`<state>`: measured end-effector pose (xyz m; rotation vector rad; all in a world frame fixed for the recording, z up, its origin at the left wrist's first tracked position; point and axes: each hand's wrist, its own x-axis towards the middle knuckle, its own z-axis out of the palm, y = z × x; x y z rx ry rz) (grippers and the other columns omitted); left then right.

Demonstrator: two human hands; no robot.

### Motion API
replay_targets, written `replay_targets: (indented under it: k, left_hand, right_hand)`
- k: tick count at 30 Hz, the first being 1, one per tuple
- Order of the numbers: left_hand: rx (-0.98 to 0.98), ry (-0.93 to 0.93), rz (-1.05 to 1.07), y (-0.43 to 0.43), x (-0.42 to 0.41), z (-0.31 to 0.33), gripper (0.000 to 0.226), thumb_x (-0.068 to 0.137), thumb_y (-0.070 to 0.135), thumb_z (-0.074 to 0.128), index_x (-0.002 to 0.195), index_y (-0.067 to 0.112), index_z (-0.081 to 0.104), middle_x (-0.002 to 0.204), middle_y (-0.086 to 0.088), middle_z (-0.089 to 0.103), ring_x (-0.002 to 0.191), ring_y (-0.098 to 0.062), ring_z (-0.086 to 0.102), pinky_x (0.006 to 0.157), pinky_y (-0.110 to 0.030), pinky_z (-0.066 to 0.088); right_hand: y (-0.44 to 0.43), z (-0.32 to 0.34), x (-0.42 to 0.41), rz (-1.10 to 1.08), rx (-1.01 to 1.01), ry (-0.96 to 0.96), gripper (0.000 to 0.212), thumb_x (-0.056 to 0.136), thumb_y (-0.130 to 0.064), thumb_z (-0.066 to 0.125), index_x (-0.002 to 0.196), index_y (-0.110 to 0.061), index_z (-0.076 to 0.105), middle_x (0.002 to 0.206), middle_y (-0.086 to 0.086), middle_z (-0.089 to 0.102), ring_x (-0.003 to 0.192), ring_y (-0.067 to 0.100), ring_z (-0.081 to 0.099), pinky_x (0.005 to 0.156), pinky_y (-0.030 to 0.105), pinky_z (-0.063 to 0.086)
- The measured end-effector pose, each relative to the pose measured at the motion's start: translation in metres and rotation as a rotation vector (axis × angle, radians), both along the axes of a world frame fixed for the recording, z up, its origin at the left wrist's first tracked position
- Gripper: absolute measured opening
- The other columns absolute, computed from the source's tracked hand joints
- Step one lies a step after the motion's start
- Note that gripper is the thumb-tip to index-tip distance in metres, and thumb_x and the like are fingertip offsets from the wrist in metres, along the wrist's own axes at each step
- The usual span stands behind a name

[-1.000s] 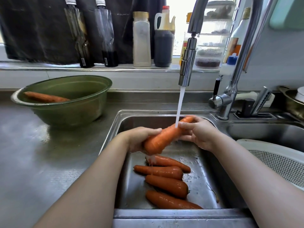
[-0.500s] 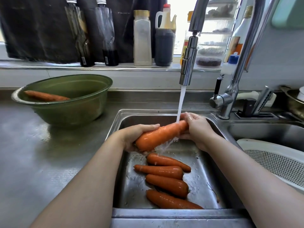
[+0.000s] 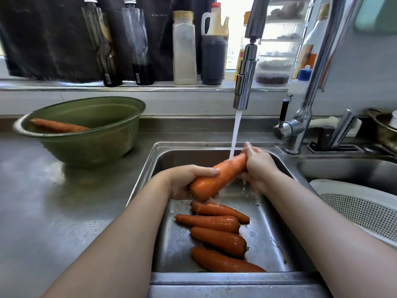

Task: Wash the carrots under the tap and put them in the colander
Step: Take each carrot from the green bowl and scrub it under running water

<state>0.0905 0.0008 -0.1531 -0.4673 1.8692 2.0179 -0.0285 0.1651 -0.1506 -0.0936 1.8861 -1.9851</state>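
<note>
A thick orange carrot (image 3: pixel 217 176) is held slantwise over the steel sink (image 3: pixel 163 211), under the stream from the tap spout (image 3: pixel 245 78). My left hand (image 3: pixel 189 181) grips its fat lower end. My right hand (image 3: pixel 257 166) wraps round its thin upper end, where the water lands. Several more carrots (image 3: pixel 214 235) lie wet on the sink floor below. The white perforated colander (image 3: pixel 363 209) sits at the right, in the neighbouring basin, partly behind my right forearm.
A green bowl (image 3: pixel 90 145) with one carrot (image 3: pixel 58 125) stands on the steel counter at the left. Bottles (image 3: pixel 184 48) line the window ledge behind. The tap base and lever (image 3: pixel 294 127) rise at the back right, beside a holder with utensils.
The carrot has shifted slightly left and lower at its fat end under the stream. My right hand has slid along the thin end, and water now splashes off beneath it.
</note>
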Motion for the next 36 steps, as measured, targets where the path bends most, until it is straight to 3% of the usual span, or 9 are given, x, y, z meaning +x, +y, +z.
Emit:
replay_targets:
  k: [3, 6, 10, 13, 17, 23, 29, 33, 36]
  left_hand:
    - [0.033, 0.015, 0.077, 0.006, -0.007, -0.005, 0.063, 0.087, 0.044, 0.07, 0.139, 0.013, 0.051, 0.117, -0.017, 0.071, 0.091, -0.026, 0.075, 0.073, -0.038, 0.062]
    - [0.028, 0.003, 0.087, 0.001, -0.008, -0.009, 0.058, 0.095, 0.047, 0.062, 0.142, 0.014, 0.049, 0.122, -0.018, 0.071, 0.1, -0.029, 0.075, 0.086, -0.045, 0.061]
    - [0.026, -0.037, 0.026, -0.008, -0.003, -0.015, 0.05, 0.103, 0.048, 0.048, 0.136, 0.012, 0.058, 0.117, -0.011, 0.075, 0.104, -0.026, 0.072, 0.095, -0.044, 0.055]
    - [0.032, -0.05, 0.101, -0.012, -0.003, -0.024, 0.07, 0.093, 0.065, 0.057, 0.13, 0.006, 0.064, 0.104, -0.014, 0.075, 0.092, -0.028, 0.073, 0.09, -0.045, 0.057]
    - [-0.073, -0.04, 0.131, -0.019, -0.006, -0.036, 0.093, 0.072, 0.086, 0.062, 0.126, 0.01, 0.067, 0.104, -0.014, 0.076, 0.097, -0.029, 0.074, 0.101, -0.048, 0.055]
    - [-0.164, -0.091, -0.023, -0.006, -0.007, -0.036, 0.079, 0.096, 0.076, 0.038, 0.107, 0.004, 0.069, 0.091, -0.014, 0.075, 0.08, -0.024, 0.073, 0.082, -0.038, 0.061]
    - [0.004, -0.229, -0.153, -0.004, -0.005, -0.035, 0.088, 0.091, 0.083, 0.029, 0.099, 0.005, 0.066, 0.083, -0.012, 0.07, 0.069, -0.025, 0.07, 0.076, -0.038, 0.057]
    - [0.156, -0.205, -0.086, -0.005, -0.001, -0.028, 0.09, 0.083, 0.083, 0.05, 0.119, 0.002, 0.062, 0.101, -0.02, 0.071, 0.081, -0.032, 0.069, 0.079, -0.041, 0.059]
    - [0.056, -0.18, -0.076, -0.009, 0.001, -0.025, 0.096, 0.068, 0.076, 0.077, 0.131, 0.006, 0.06, 0.115, -0.018, 0.072, 0.091, -0.031, 0.073, 0.088, -0.047, 0.06]
  right_hand:
    - [0.007, -0.001, -0.004, 0.048, -0.144, -0.079, 0.033, 0.112, -0.036, 0.038, 0.134, -0.015, 0.052, 0.124, 0.02, 0.063, 0.112, 0.038, 0.066, 0.084, 0.051, 0.061]
    - [0.018, 0.003, -0.005, 0.199, -0.35, -0.186, 0.034, 0.114, -0.021, 0.033, 0.144, -0.008, 0.042, 0.135, 0.027, 0.058, 0.105, 0.038, 0.067, 0.075, 0.049, 0.06]
    - [0.017, 0.001, 0.002, 0.326, -0.283, -0.123, 0.036, 0.11, -0.013, 0.044, 0.144, -0.001, 0.048, 0.129, 0.028, 0.065, 0.109, 0.04, 0.072, 0.078, 0.046, 0.063]
    - [0.015, -0.001, 0.007, 0.386, -0.243, -0.065, 0.037, 0.102, -0.015, 0.059, 0.137, -0.002, 0.056, 0.124, 0.026, 0.07, 0.109, 0.039, 0.073, 0.083, 0.047, 0.063]
    - [0.011, 0.001, 0.012, 0.403, -0.183, 0.007, 0.028, 0.1, -0.019, 0.064, 0.125, -0.007, 0.062, 0.118, 0.023, 0.071, 0.105, 0.035, 0.075, 0.088, 0.049, 0.062]
    - [0.012, 0.001, 0.005, 0.365, -0.184, 0.04, 0.038, 0.107, -0.039, 0.047, 0.122, -0.008, 0.064, 0.115, 0.02, 0.075, 0.104, 0.035, 0.075, 0.087, 0.047, 0.06]
    - [0.016, 0.004, 0.001, 0.409, -0.357, -0.184, 0.038, 0.109, -0.021, 0.035, 0.135, -0.008, 0.059, 0.128, 0.02, 0.071, 0.12, 0.037, 0.068, 0.103, 0.052, 0.049]
    - [0.021, 0.006, 0.001, 0.466, -0.395, -0.19, 0.048, 0.094, 0.002, 0.042, 0.14, -0.002, 0.054, 0.132, 0.023, 0.068, 0.124, 0.038, 0.065, 0.107, 0.05, 0.048]
    - [0.019, 0.005, 0.001, 0.436, -0.347, -0.125, 0.042, 0.103, 0.003, 0.04, 0.142, -0.003, 0.055, 0.126, 0.015, 0.073, 0.117, 0.029, 0.071, 0.092, 0.045, 0.059]
